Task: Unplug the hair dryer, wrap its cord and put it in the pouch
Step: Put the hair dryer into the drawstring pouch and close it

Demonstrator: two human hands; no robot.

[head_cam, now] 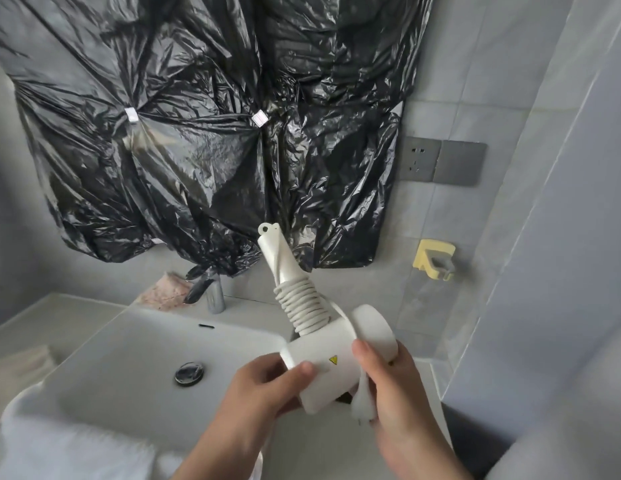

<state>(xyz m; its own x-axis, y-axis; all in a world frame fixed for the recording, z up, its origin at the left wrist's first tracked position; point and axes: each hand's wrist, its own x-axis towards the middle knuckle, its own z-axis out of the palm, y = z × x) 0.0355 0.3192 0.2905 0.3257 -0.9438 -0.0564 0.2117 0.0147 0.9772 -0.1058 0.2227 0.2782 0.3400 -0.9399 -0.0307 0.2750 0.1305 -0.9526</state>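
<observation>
Low in the frame, just right of centre, both hands hold a white hair dryer [323, 362] over the right edge of a white washbasin [129, 344]. The left hand [264, 389] is closed around the near end of the barrel, thumb lying along its top beside a small yellow warning triangle. The right hand [395, 386] is closed on the far, wider end of the barrel, thumb on top; a stretch of the white cord [304, 303] passes over the barrel under that thumb, and the white plug [362, 403] hangs at the palm side, against the fingers.

The dryer's handle points up and to the left, toward the middle of the frame, ending in a small hanging loop. The cord is wound in tight, neat coils around the lower half of the handle, next to the barrel.

In the basin a chrome drain plug [189, 373] sits at lower centre-left, and a chrome faucet [215, 292] stands behind the basin. Black plastic sheeting [198, 116] covers the wall across the upper half of the frame. To its right, a grey wall socket [420, 159] shows nothing plugged in, with a grey switch plate beside it. Below those, a yellow wall holder [434, 259] is fixed to the tile. Something white and blurred fills the lower-left corner; what it is cannot be told
</observation>
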